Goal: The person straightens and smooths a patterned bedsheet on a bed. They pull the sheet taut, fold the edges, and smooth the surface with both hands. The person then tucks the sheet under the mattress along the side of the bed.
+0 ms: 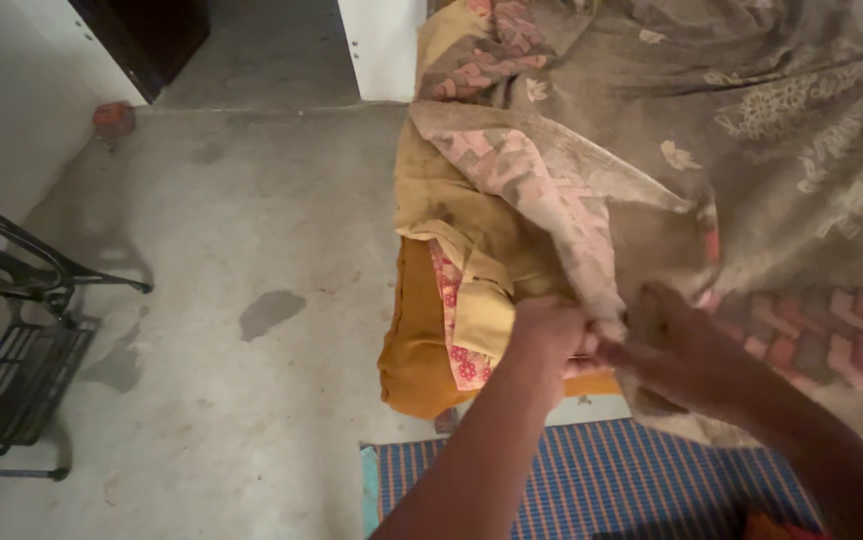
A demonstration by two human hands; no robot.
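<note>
While the big grey-brown sheet (752,130) spreads up and away from the fingers over most of the bed, its near corner is bunched between both hands. The floor (252,300), bare concrete with a dark stain, lies well off to the left of the fingers. Just beyond the left knuckles sits a stack of folded cloth, mustard yellow (452,240) on top and orange (412,350) below, with a strip of red-flowered fabric between the layers. Below the wrists runs a blue striped mat (602,480). Far to the left of the fingers stands a black iron treadle stand (12,330).

The left hand (547,335) is closed in a fist on the sheet's pink-patterned hem, right at the corner of the bed. The right hand (682,355) touches it from the other side, fingers curled into the same gathered cloth; whether they pinch it tight or only steady it I cannot tell, since the cloth hides the tips.

The risk, as I judge it, is in the stack beside the left fingers. It overhangs the bed edge, and the sheet drapes across it, so a hard tug on the hem could drag the yellow and orange layers off onto the stained floor. A loose hold by the right fingers could also let the corner slip and the gathered folds fall open.
</note>
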